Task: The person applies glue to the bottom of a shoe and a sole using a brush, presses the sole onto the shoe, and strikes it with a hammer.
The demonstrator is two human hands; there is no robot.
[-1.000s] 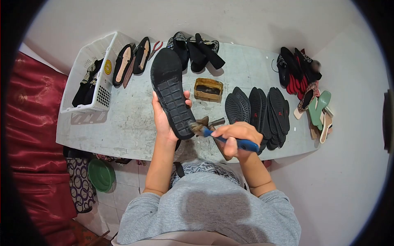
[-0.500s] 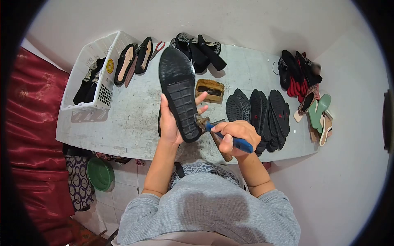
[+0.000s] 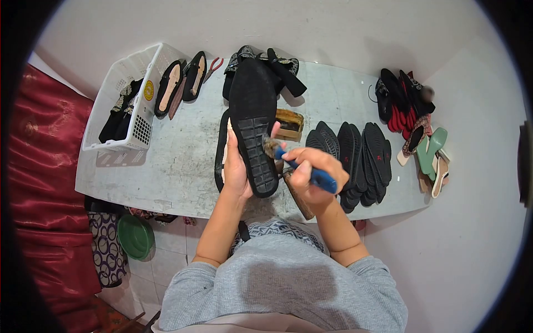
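Note:
Black shoe sole (image 3: 254, 100), with a grid-patterned heel half facing up, is held from its left side by my left hand (image 3: 237, 169), whose fingertips show at the right edge. My right hand (image 3: 317, 173) grips a blue-handled brush (image 3: 322, 180), its bristles on or just over the grid part of the sole. Under the held sole, at its left, another black shoe (image 3: 221, 150) lies on the table. A tool with a wooden handle (image 3: 300, 200) is partly hidden below my right hand. Behind them sits a yellowish open box (image 3: 290, 123).
At the left stands a white basket (image 3: 114, 80) holding black shoes, beside two shoes (image 3: 168, 89) and red-handled pliers (image 3: 213, 69). Stacked black soles (image 3: 372, 158) lie right of my hands. Shoes (image 3: 400, 102) and green soles (image 3: 430, 152) are at the table's right end.
The sole has shifted right and tilted, so its front half looks matt instead of glossy. My left hand moved right with it. The brush has moved up slightly along the grid part.

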